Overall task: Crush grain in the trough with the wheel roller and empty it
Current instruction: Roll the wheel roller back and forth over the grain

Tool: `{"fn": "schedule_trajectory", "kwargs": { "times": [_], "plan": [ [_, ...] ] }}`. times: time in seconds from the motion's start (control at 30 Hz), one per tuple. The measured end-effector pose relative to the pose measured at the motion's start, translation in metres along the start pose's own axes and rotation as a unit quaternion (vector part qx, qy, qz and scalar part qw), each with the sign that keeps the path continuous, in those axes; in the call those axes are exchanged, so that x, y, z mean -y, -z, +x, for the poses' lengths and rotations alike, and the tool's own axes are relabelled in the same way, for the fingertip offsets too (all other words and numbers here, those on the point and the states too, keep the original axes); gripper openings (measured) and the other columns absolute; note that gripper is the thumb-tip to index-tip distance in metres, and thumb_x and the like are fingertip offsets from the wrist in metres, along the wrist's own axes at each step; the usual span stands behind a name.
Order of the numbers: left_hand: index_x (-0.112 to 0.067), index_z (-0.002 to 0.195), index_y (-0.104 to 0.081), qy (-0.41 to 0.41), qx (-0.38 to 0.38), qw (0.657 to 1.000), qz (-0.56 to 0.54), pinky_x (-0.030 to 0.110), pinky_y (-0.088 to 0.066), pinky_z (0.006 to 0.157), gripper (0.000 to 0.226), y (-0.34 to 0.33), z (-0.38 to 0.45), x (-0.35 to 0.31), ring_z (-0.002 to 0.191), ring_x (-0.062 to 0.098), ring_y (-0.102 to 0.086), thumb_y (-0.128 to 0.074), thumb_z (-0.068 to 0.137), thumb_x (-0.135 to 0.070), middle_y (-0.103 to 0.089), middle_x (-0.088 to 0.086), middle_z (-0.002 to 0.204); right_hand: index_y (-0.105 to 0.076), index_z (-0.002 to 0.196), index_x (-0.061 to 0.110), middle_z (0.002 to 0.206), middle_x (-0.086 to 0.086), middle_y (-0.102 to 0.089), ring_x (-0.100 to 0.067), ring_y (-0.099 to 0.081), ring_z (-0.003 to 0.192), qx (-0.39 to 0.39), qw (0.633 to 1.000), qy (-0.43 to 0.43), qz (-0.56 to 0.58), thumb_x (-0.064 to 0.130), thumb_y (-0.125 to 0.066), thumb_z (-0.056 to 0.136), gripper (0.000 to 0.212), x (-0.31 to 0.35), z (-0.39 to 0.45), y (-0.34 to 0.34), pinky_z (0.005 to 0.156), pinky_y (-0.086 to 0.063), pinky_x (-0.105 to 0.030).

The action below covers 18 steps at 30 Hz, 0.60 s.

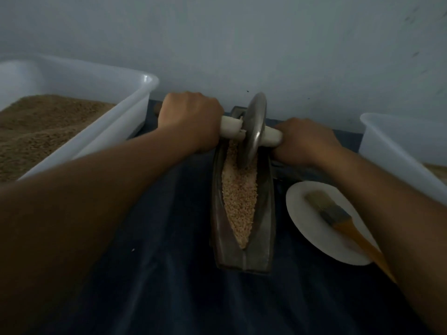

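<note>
Far left: white tub (135, 102) heaped with brown meal, sitting on dark cloth (157, 274).

Left hand (191, 119) wrapped round the left end of the axle (231, 126), knuckles up, forearm stretched forward from the lower left.

Centre: metal trough (242, 257) lying lengthwise, pointing away, filled with pale grain (239, 197). Wheel (254, 131) standing on edge in the grain at the far end, tilted slightly.

Right hand (307, 141) curled round the right end of the axle, forearm reaching in from the lower right.

Further right: white plate (312, 228) just beside the trough, carrying a brush (338, 216); second white tub (399, 151) at the edge.

Step in hand, by the look of it: crushing, with much grain apparently still whole and emptying not yet begun. Next move likely a pull toward the near tip, calling for even downward pressure from both hands to keep the wheel centred.
</note>
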<state>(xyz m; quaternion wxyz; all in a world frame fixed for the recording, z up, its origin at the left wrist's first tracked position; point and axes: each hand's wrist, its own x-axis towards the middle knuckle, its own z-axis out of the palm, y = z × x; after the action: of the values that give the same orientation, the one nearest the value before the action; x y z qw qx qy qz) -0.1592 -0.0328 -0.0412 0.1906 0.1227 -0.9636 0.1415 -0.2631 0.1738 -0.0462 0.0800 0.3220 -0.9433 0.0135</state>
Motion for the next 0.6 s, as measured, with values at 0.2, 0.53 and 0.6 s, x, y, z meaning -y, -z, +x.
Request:
{"fn": "schedule_trajectory", "kwargs": {
  "times": [0.2, 0.53, 0.6],
  "plan": [
    [-0.029, 0.097, -0.064, -0.012, -0.013, 1.000, -0.007, 0.032, -0.030, 0.055, 0.021, -0.001, -0.006, 0.001, 0.064, 0.020, -0.045, -0.069, 0.083, -0.043, -0.043, -0.004, 0.068, -0.058, 0.081, 0.038, 0.076, 0.009, -0.051, -0.013, -0.044, 0.060, -0.030, 0.999, -0.009, -0.006, 0.054, -0.062, 0.077, 0.017, 0.004, -0.010, 0.000, 0.050, -0.026, -0.023],
    [-0.019, 0.079, -0.056, -0.031, -0.152, 0.984, -0.088, 0.033, -0.034, 0.058, 0.022, -0.001, -0.061, -0.002, 0.061, 0.027, -0.056, -0.076, 0.075, -0.029, -0.060, 0.004, 0.072, -0.052, 0.089, 0.032, 0.063, 0.012, -0.044, -0.020, -0.048, 0.058, -0.186, 0.982, 0.000, -0.022, 0.045, -0.067, 0.079, 0.022, 0.023, -0.066, -0.009, 0.049, -0.019, -0.027],
    [-0.019, 0.081, -0.055, -0.016, -0.182, 0.978, -0.101, 0.038, -0.040, 0.065, 0.018, -0.002, -0.074, -0.005, 0.066, 0.026, -0.055, -0.070, 0.080, -0.029, -0.059, 0.004, 0.074, -0.052, 0.089, 0.031, 0.068, 0.009, -0.054, -0.024, -0.057, 0.061, -0.216, 0.976, 0.017, -0.032, 0.042, -0.066, 0.080, 0.020, 0.027, -0.080, -0.010, 0.052, -0.023, -0.030]
  ]
}}
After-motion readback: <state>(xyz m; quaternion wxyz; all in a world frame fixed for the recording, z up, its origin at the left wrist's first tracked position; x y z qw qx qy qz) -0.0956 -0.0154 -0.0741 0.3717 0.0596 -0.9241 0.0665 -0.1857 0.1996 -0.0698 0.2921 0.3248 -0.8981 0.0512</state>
